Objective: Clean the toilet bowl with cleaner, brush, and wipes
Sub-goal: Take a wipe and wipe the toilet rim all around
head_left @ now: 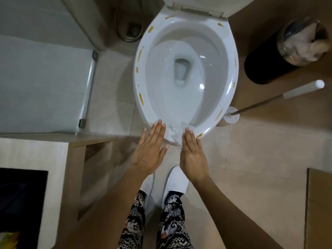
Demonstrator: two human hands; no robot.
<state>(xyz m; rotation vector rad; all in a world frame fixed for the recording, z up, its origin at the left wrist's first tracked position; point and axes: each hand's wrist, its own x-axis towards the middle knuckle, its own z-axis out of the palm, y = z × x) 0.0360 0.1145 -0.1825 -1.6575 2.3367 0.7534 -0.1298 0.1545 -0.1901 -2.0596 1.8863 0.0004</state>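
**Both hands flat over the front of the rim, tissue draped into the bowl**

Seen from above, the toilet bowl (186,72) fills the upper centre, seat and lid raised at twelve o'clock so the bare rim is exposed. Yellow-orange dashes (141,97) ring the rim at intervals; they read as cleaner or test soiling, which cannot be told. A white wipe (175,131) lies crumpled over the rim at six o'clock, its tail running down inside the bowl, probably laid there to take up wet from the rim. The left hand (150,150) hovers at seven o'clock of the bowl, fingers straight and together, gripping nothing; its fingertips overlap the rim, contact uncertain. The right hand (193,155) mirrors it at five o'clock, equally flat and empty, just beside the wipe. The toilet brush (231,116) stands in its holder at four o'clock, handle leaning away, within reach. A black bin (265,63) sits at two o'clock.
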